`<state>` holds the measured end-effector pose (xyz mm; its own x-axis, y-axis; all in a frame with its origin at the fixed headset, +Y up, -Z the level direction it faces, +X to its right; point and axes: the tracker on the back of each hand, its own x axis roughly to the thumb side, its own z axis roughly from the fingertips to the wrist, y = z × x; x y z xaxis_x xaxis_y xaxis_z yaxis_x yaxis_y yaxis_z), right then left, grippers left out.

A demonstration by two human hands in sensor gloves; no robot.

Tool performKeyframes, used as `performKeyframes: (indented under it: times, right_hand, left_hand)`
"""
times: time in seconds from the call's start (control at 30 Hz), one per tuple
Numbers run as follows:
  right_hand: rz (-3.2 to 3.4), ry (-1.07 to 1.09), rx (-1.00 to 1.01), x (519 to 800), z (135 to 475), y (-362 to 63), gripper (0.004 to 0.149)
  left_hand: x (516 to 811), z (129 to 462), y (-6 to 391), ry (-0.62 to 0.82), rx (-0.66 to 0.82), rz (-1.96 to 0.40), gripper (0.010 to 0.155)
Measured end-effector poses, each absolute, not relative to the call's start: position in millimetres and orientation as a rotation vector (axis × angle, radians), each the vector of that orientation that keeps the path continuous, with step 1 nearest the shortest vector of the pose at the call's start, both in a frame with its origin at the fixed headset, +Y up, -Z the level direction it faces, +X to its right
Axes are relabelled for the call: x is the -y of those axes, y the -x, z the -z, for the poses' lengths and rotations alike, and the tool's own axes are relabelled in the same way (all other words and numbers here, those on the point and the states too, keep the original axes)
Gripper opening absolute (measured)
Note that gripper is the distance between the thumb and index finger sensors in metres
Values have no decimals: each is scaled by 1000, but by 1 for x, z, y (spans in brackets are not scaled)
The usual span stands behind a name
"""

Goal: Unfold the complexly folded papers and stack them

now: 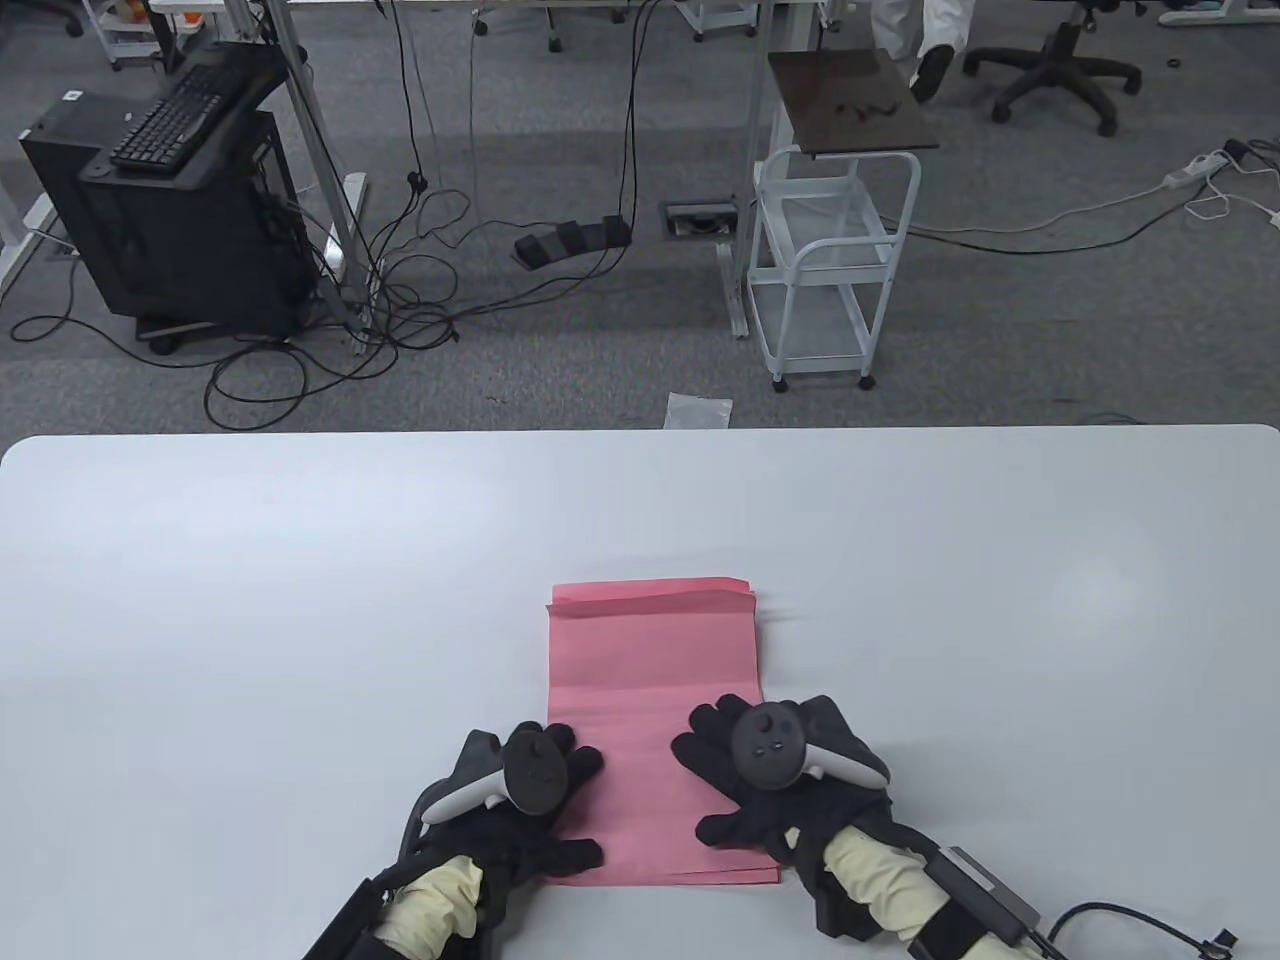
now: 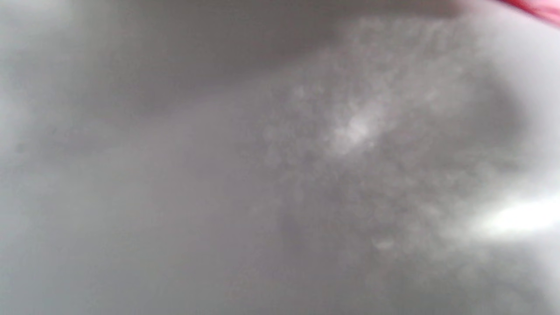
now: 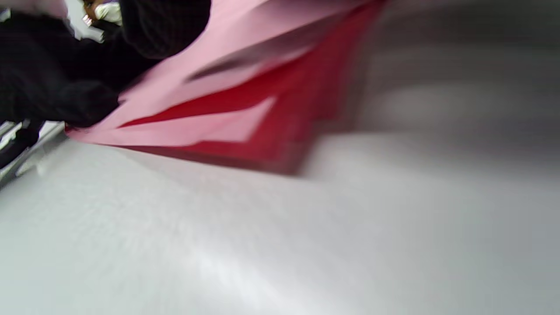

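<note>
A pink folded paper (image 1: 655,680) lies flat in the middle of the white table (image 1: 300,600), long side pointing away from me, with several layered edges showing at its far end. My left hand (image 1: 560,790) rests on its near left part, fingers spread and thumb on the sheet. On the near right part lies my right hand (image 1: 715,770), also flat with fingers spread. The right wrist view shows the paper (image 3: 245,109) from low down, its stacked layers gaping a little at a corner, under black gloved fingers (image 3: 166,26). The left wrist view is blurred table with a red sliver of paper (image 2: 540,8).
The table's far edge (image 1: 640,430) runs across the middle of the table view. Beyond it on the floor stand a white wire cart (image 1: 830,270), a black computer stand (image 1: 180,200) and loose cables (image 1: 400,290).
</note>
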<state>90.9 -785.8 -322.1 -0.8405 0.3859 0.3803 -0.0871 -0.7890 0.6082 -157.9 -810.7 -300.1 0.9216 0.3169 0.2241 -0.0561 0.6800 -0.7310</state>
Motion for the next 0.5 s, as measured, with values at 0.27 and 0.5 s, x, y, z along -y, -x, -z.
performKeyframes:
  times: [0.27,0.5]
  right_hand:
    - [-2606,-511,-987,800,374,-100,62]
    - [-2513,-133,-884,804,402,-149,57]
  left_hand:
    - [810,300,158,798,360,-220,90]
    - [811,300,158,792,360,-213,90]
